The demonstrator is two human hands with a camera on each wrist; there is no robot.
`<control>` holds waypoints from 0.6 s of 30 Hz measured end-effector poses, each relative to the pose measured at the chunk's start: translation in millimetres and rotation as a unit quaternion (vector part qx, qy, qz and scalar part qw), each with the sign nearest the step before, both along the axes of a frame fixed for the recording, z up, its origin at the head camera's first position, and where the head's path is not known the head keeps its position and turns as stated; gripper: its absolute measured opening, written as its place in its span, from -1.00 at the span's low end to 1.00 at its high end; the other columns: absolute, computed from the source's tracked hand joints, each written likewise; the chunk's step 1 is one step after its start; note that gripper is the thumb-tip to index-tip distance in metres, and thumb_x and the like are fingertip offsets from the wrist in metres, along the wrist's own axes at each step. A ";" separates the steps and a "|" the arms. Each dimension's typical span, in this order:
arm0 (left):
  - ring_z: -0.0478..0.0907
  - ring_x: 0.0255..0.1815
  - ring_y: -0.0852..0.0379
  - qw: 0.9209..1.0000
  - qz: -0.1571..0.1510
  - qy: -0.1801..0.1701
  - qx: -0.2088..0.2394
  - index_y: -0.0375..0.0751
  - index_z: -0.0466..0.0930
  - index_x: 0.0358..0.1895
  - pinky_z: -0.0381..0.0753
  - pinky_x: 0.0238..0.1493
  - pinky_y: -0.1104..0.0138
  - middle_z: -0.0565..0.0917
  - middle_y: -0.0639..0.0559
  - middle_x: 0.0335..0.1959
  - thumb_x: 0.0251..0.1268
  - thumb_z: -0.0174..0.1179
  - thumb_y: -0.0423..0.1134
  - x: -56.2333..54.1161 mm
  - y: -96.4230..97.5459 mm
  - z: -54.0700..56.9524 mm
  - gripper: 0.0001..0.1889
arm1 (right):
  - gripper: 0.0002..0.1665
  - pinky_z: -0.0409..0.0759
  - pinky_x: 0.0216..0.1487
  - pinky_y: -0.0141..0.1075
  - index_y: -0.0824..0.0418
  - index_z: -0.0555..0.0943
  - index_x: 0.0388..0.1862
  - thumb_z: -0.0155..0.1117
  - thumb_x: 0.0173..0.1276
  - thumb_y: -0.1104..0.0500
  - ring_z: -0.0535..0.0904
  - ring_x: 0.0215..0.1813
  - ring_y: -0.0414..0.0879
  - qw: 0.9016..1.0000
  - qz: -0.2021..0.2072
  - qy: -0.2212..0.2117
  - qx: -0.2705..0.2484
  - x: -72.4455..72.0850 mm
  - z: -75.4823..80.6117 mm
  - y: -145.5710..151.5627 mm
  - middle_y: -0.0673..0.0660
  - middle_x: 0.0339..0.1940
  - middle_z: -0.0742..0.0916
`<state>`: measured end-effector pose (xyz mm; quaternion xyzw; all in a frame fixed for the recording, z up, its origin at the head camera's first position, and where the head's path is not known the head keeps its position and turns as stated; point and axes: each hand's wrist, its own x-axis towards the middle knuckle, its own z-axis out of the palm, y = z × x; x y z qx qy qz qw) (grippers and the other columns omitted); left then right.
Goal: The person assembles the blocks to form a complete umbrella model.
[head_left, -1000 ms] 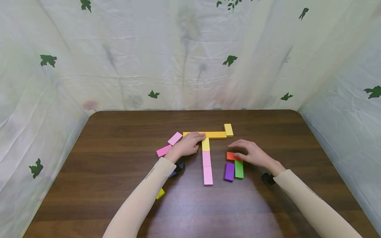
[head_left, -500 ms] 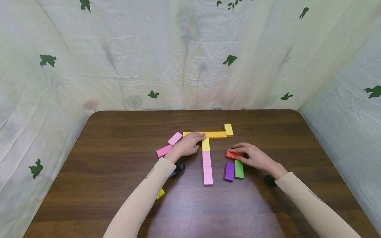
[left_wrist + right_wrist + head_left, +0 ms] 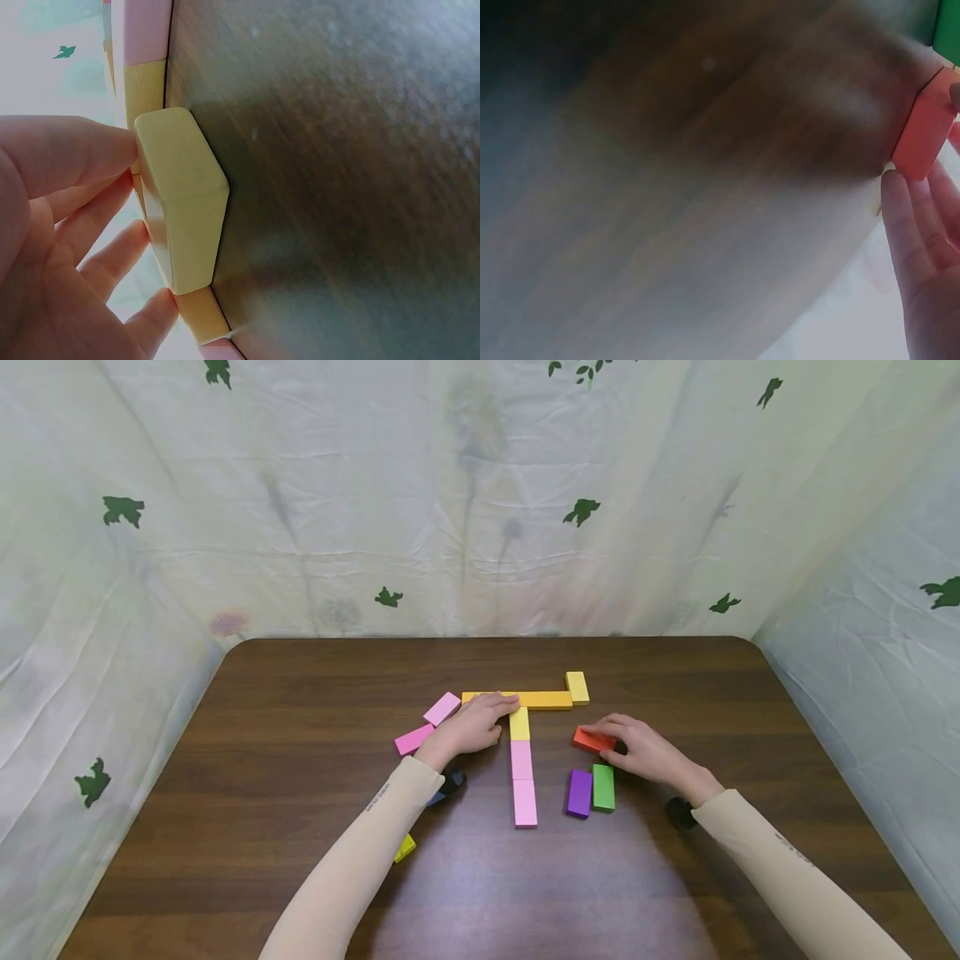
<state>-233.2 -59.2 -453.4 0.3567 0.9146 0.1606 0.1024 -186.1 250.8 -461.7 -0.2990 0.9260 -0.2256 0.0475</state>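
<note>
Dark writing runs along the left sleeve (image 3: 345, 868) and more along the right sleeve (image 3: 795, 860), and both lines are far too small to read! Out on the right, the red block (image 3: 588, 741) is the one to watch: a smooth oblong with flat faces and softened edges, its colour washing to coral in the right wrist view. It sits slightly aslant above the purple block (image 3: 578, 793) and the green block (image 3: 603, 787), with dark tabletop (image 3: 675, 693) showing between. The right hand (image 3: 641, 752) has it pinched, fingers at the far edge, thumb at the near end; whether it is touching the table, nobody can tell. Over to the left hand (image 3: 471, 727), spread fairly straight across the orange bar (image 3: 546, 700), clasping nothing, one fingertip reaching the corner where the upright column begins. That column runs yellow, pink, pink towards the person! And the left wrist view gives a lovely look at a pale block (image 3: 187, 202) beneath that hand: buttery yellow, rounded corners, thumb tip against its upper edge.
</note>
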 end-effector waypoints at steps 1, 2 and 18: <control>0.11 0.45 -0.07 1.000 0.000 0.001 0.001 -0.24 0.32 0.38 0.00 0.41 0.03 0.28 -0.05 0.42 0.36 0.02 -0.40 -0.1 0.1 0.0 -0.49 | -0.47 0.54 -0.13 -0.15 0.23 0.53 0.24 0.32 0.27 0.27 0.52 -0.06 0.00 1.000 -0.001 -0.001 -0.004 -0.7 0.1 0.0 0.18 0.04 0.60; 0.11 0.45 -0.07 1.000 -0.001 0.002 0.001 -0.24 0.32 0.38 0.01 0.41 0.03 0.28 -0.05 0.42 0.36 0.02 -0.40 -0.2 0.3 0.0 -0.49 | -0.47 0.52 -0.18 -0.18 0.23 0.54 0.24 0.32 0.26 0.28 0.51 -0.10 -0.03 1.000 -0.002 -0.003 -0.008 -1.4 0.2 -0.1 0.17 0.01 0.60; 0.09 0.46 -0.05 1.000 -0.002 -0.003 -0.012 -0.23 0.30 0.39 -0.01 0.43 0.09 0.26 -0.05 0.43 0.37 0.02 -0.39 -0.4 0.5 0.3 -0.49 | -0.52 0.52 -0.19 -0.17 0.25 0.58 0.18 0.30 0.25 0.33 0.53 -0.11 -0.04 0.997 -0.022 0.021 -0.064 -17.9 6.0 -2.0 0.14 -0.03 0.62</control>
